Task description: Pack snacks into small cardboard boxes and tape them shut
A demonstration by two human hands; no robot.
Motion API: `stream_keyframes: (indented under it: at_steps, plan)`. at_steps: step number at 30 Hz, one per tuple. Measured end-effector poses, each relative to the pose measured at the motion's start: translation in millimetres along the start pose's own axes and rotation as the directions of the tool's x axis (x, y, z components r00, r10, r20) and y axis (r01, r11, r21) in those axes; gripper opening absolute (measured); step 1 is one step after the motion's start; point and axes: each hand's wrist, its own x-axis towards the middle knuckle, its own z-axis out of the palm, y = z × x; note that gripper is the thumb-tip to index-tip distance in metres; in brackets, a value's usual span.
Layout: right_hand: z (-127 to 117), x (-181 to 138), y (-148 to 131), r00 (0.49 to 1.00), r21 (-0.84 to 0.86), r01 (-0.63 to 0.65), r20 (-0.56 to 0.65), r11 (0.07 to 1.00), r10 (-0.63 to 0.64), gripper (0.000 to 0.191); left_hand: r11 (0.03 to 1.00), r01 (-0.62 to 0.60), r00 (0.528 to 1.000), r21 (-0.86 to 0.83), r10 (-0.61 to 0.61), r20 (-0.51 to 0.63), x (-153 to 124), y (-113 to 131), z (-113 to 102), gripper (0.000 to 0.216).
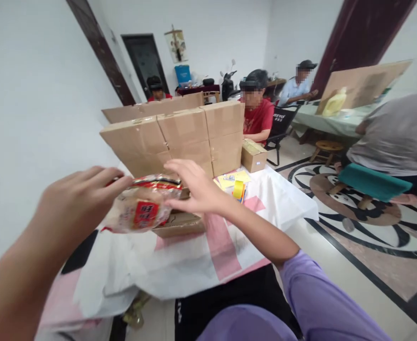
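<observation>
A clear snack packet with a red label and red trim hangs above the table, gripped at both ends. My left hand pinches its left end with closed fingers. My right hand holds the right end, thumb underneath and fingers curved over the top. Directly below the packet lies a small open brown cardboard box on a white and pink table cover.
A wall of taped cardboard boxes stands at the table's far side, with a small box, yellow paper and a yellow tape roll beside it. Other people sit beyond and at right. Patterned floor lies to the right.
</observation>
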Motion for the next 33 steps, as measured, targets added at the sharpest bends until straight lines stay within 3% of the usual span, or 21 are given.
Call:
stream_keyframes:
  at_steps: [2,4,7,10,11,13,15,18,21,26,30,33]
  plan:
    - [1,19,4,0.982,0.121,-0.112,0.167,0.986,0.091,0.068,0.958,-0.228,0.966,0.175,0.201,0.161,9,20,-10,0.036]
    - [5,28,10,0.932,0.183,-0.214,0.333,0.960,0.144,0.050,0.914,-0.304,0.951,0.267,0.274,0.144,16,35,-11,0.039]
    - [12,17,20,0.914,0.175,-0.273,0.354,0.946,0.199,0.025,0.959,-0.160,0.983,0.234,0.177,-0.051,0,47,4,0.036]
    - [20,-8,32,0.929,0.094,-0.331,0.208,0.939,0.307,0.023,0.990,0.133,0.957,0.042,-0.118,-0.265,-50,48,40,0.068]
    - [22,-16,36,0.922,0.060,-0.364,0.167,0.930,0.350,0.024,0.978,0.207,0.944,-0.015,-0.203,-0.262,-70,47,56,0.070]
    - [25,-29,45,0.894,0.002,-0.434,0.127,0.901,0.430,0.028,0.961,0.275,0.960,-0.038,-0.277,-0.047,-108,47,89,0.060]
    - [28,-36,52,0.862,-0.055,-0.484,0.143,0.873,0.487,0.028,0.950,0.314,0.936,0.008,-0.311,0.164,-135,50,119,0.063]
    - [34,-42,57,0.843,-0.156,-0.493,0.156,0.856,0.514,0.028,0.937,0.341,0.896,0.082,-0.350,0.273,-153,59,141,0.040]
    - [45,-48,60,0.845,-0.113,-0.521,0.066,0.846,0.530,0.028,0.940,0.333,0.893,0.079,-0.341,0.294,-152,70,136,0.025]
    - [63,-52,63,0.789,0.383,-0.544,-0.071,0.747,0.611,0.044,0.966,0.258,0.892,-0.002,-0.238,0.383,-119,98,111,0.032]
    - [69,-47,62,0.754,0.500,-0.503,-0.145,0.705,0.641,0.047,0.963,0.270,0.789,-0.005,-0.218,0.575,-74,134,118,0.047]
    - [74,-46,65,0.760,0.537,-0.497,-0.110,0.681,0.641,0.046,0.957,0.289,0.746,0.004,-0.228,0.625,-47,160,138,0.055]
